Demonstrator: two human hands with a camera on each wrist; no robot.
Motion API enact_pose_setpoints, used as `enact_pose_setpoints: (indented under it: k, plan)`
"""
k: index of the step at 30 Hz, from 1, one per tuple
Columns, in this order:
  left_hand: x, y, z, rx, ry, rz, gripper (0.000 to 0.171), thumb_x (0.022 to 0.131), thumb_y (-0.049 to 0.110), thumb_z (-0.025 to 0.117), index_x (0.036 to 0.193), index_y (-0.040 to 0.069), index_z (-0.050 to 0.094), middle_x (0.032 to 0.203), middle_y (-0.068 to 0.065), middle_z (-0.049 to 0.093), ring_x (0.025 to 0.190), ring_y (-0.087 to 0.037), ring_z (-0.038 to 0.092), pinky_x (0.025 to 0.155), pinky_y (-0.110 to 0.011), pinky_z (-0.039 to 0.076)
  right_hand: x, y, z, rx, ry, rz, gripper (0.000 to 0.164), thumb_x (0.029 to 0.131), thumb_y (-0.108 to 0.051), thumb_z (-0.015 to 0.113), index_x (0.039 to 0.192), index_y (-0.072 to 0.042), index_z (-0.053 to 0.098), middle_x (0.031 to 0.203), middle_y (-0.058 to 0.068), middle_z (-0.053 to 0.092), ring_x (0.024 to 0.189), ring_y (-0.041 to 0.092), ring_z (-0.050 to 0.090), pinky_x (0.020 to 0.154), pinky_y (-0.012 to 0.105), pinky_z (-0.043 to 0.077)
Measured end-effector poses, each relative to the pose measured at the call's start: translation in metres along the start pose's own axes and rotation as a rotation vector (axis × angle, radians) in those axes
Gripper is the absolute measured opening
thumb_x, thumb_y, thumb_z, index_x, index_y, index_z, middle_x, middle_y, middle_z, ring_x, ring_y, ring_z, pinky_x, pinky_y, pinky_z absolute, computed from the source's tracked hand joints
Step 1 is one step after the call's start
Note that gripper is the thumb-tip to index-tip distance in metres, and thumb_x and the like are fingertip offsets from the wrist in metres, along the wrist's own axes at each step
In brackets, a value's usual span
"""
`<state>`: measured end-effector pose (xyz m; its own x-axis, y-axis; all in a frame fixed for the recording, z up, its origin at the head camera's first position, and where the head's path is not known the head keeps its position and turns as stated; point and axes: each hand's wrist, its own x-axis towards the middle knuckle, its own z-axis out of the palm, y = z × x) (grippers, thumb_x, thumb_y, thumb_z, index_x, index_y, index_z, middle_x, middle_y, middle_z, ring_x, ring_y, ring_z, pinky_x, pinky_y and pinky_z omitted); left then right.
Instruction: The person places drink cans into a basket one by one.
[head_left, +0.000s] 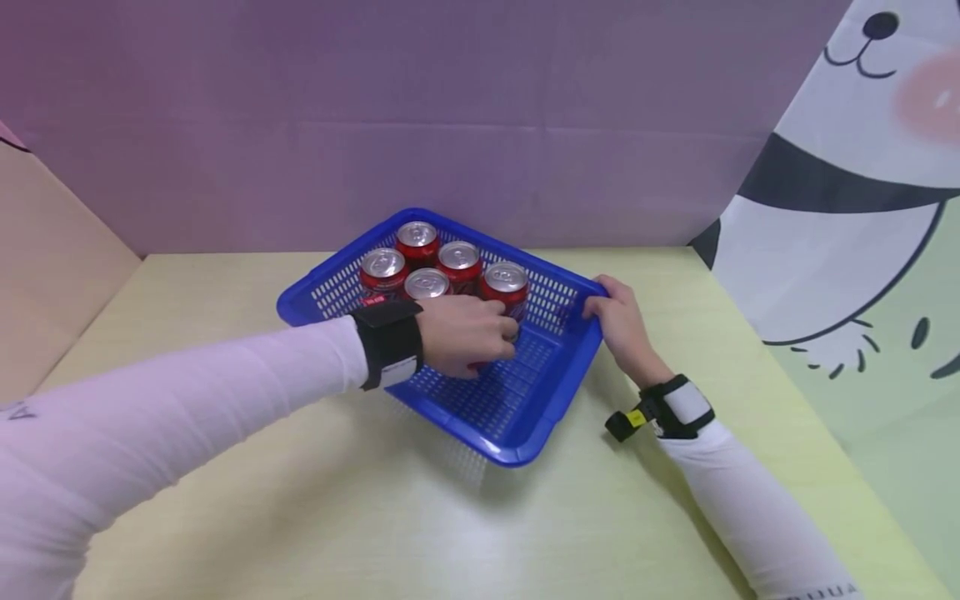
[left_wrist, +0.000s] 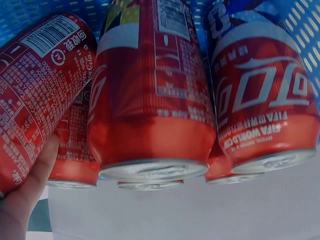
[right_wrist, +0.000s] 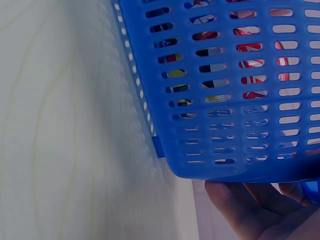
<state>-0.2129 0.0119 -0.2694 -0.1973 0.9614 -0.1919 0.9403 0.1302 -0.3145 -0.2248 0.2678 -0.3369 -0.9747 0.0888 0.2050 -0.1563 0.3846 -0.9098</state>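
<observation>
A blue plastic basket [head_left: 517,454] with slotted walls stands on the table, turned at an angle. Inside, several red soda cans [head_left: 506,282] stand upright, grouped toward the back left. My left hand [head_left: 463,335] reaches into the basket and grips one soda can [left_wrist: 37,95], mostly hidden under the hand in the head view. In the left wrist view, a finger lies along that can's side, next to the other cans [left_wrist: 155,95]. My right hand [head_left: 626,329] holds the basket's right corner by the rim; its fingertips show below the rim in the right wrist view.
The pale wooden table [head_left: 315,508] extends around the basket, with a shadow under its near corner. Behind stands a purple wall [head_left: 420,125]. To the right is a panel [head_left: 847,250] with a cartoon animal. A dark strap end [head_left: 621,427] hangs from the right wristband.
</observation>
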Motion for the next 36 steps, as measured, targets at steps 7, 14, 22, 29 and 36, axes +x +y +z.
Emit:
enact_pose_setpoints:
  k: [7, 14, 22, 29, 36]
  plan:
    - [0.001, 0.001, 0.005, 0.024, -0.006, 0.013, 0.042, 0.083, 0.03, 0.079, 0.122, 0.015, 0.07, 0.118, -0.007, 0.064, 0.103, -0.026, 0.057, 0.088, -0.037, 0.05, -0.001, -0.001, 0.001, 0.007, 0.003, -0.001, 0.02, 0.074, 0.005, 0.053, 0.093, 0.008, 0.055, 0.079, 0.007, 0.049, 0.069, 0.017, 0.048, 0.057, 0.025, 0.041]
    - [-0.004, -0.003, 0.003, 0.04, 0.054, 0.009, 0.025, 0.083, 0.021, 0.079, 0.107, 0.015, 0.076, 0.108, -0.005, 0.069, 0.099, -0.023, 0.058, 0.09, -0.035, 0.047, 0.0, -0.001, 0.0, 0.011, 0.001, -0.003, 0.019, 0.074, 0.005, 0.053, 0.092, 0.008, 0.054, 0.078, 0.007, 0.049, 0.068, 0.016, 0.048, 0.056, 0.025, 0.042]
    - [-0.001, -0.003, 0.001, 0.056, 0.143, 0.019, 0.013, 0.088, 0.007, 0.069, 0.096, 0.013, 0.078, 0.095, -0.003, 0.07, 0.091, -0.02, 0.06, 0.084, -0.031, 0.05, 0.001, 0.001, -0.003, 0.011, 0.0, -0.004, 0.018, 0.073, 0.005, 0.053, 0.091, 0.009, 0.054, 0.076, 0.006, 0.049, 0.066, 0.015, 0.047, 0.056, 0.024, 0.041]
    - [-0.006, 0.004, -0.003, 0.113, 0.125, -0.003, 0.017, 0.092, 0.011, 0.069, 0.107, 0.013, 0.077, 0.099, -0.003, 0.07, 0.093, -0.019, 0.06, 0.086, -0.03, 0.05, 0.002, 0.002, -0.002, 0.001, 0.002, 0.005, 0.02, 0.073, 0.005, 0.053, 0.092, 0.009, 0.054, 0.078, 0.006, 0.049, 0.068, 0.015, 0.047, 0.057, 0.024, 0.041]
    - [-0.043, 0.004, -0.009, -0.029, 0.28, -0.156, 0.022, 0.094, 0.022, 0.067, 0.109, 0.007, 0.073, 0.105, -0.007, 0.069, 0.1, -0.022, 0.059, 0.094, -0.033, 0.047, 0.002, 0.005, 0.001, 0.002, -0.013, 0.005, 0.018, 0.075, 0.005, 0.052, 0.092, 0.009, 0.054, 0.077, 0.006, 0.048, 0.069, 0.016, 0.047, 0.059, 0.025, 0.041]
